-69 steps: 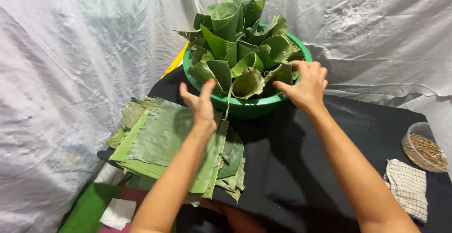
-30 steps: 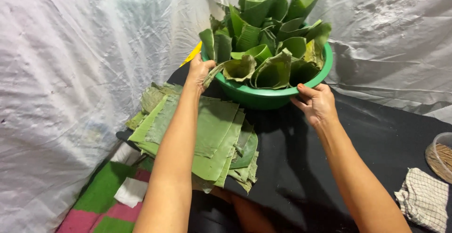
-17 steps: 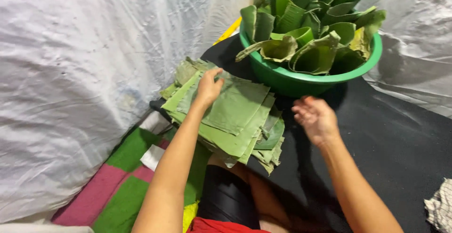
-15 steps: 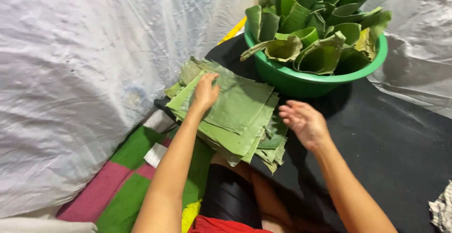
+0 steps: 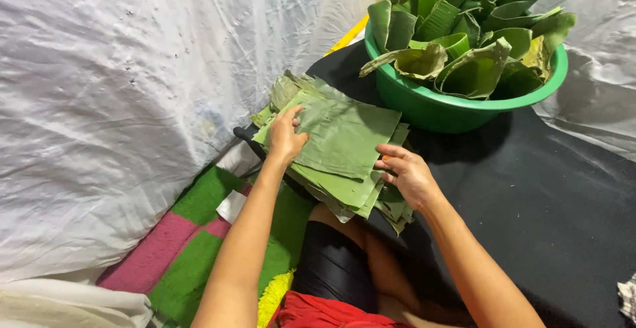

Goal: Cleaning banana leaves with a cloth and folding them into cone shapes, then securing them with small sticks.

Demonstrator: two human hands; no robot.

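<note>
Head view
Left hand [image 5: 286,137]: resting flat on the leaf stack [image 5: 338,149], fingers apart.
Right hand [image 5: 405,174]: fingers curling, touching the stack's right edge; grip unclear.
Bowl [image 5: 457,106]: sitting beyond the fingertips, holding folded leaves [image 5: 464,30].

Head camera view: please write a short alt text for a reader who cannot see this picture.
Both hands rest on a stack of flat green leaf pieces lying on a black surface: the left hand on its left part, the right hand at its near right edge. Behind the stack stands a green basin full of folded leaf cones. White plastic sheeting hangs around.
</note>
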